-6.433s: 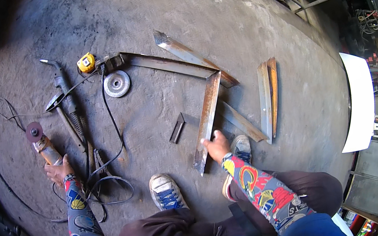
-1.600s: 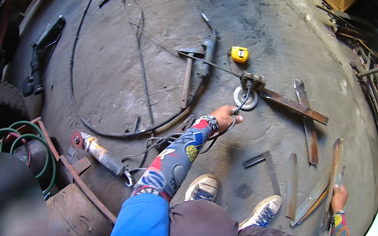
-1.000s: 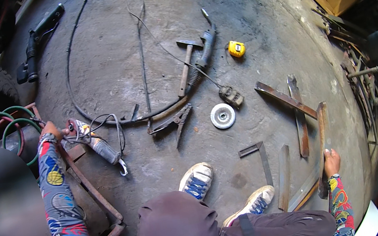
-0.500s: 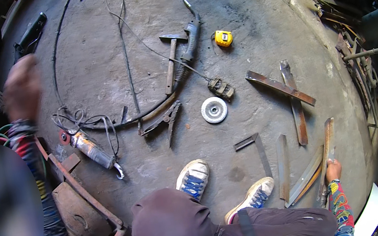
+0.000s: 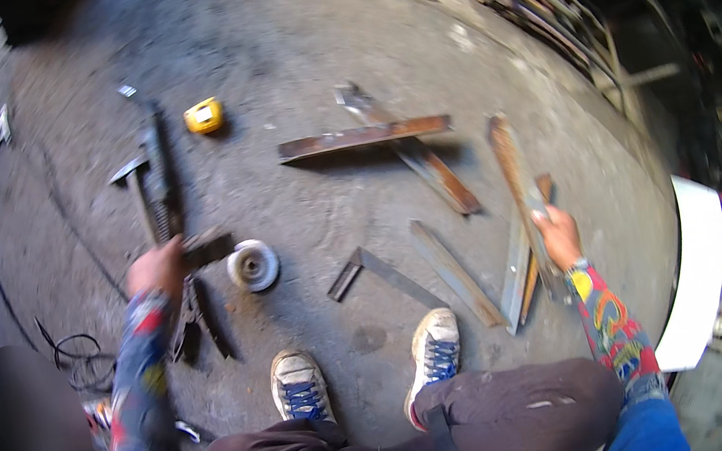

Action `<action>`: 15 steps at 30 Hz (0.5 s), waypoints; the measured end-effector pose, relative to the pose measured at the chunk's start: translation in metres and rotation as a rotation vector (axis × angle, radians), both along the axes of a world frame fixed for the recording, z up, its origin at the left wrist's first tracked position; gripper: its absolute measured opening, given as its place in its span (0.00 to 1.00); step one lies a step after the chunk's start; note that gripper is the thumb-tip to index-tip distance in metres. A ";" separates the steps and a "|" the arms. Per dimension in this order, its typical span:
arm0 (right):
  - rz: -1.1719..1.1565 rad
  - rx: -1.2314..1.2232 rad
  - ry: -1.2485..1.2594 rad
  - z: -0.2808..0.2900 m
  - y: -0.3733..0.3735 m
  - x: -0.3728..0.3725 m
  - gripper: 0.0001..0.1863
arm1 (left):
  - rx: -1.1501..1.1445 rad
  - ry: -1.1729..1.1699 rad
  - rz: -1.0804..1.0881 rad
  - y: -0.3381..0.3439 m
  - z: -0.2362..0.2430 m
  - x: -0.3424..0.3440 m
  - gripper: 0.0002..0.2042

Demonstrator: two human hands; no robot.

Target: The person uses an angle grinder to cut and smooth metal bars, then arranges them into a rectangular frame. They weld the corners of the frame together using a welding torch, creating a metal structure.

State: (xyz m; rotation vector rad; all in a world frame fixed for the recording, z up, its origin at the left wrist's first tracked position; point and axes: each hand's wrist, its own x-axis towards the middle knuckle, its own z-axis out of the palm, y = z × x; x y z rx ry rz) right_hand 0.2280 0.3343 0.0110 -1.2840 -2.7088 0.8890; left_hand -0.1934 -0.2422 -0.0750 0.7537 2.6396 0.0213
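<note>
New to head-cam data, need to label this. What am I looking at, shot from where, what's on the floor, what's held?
There's no robot: these are a person's bare hands below patterned sleeves. Every picture comes from the left of two head-worn fisheye cameras looking down, so edges bend and picture-left is the person's left.

The left hand grips a dark block, too blurred to identify. The right hand holds a rusty angle iron.

On the concrete floor: a yellow tape measure, hammer, welding torch, grinding disc, try square and two crossed steel pieces, with more steel strips near the right hand.
</note>
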 end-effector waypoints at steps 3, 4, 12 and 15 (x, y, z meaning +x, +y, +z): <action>-0.043 0.119 -0.131 -0.017 0.010 -0.005 0.17 | -0.314 0.038 -0.002 -0.135 0.063 0.011 0.11; -0.019 0.210 -0.120 -0.026 0.013 -0.008 0.17 | -0.414 -0.089 0.097 -0.182 0.091 0.017 0.13; -0.077 0.143 -0.019 -0.087 0.033 -0.055 0.20 | -0.388 0.066 0.137 -0.149 0.202 0.011 0.22; -0.063 -0.001 0.243 -0.096 0.022 -0.078 0.16 | -0.175 -0.074 -0.122 0.033 0.155 -0.018 0.11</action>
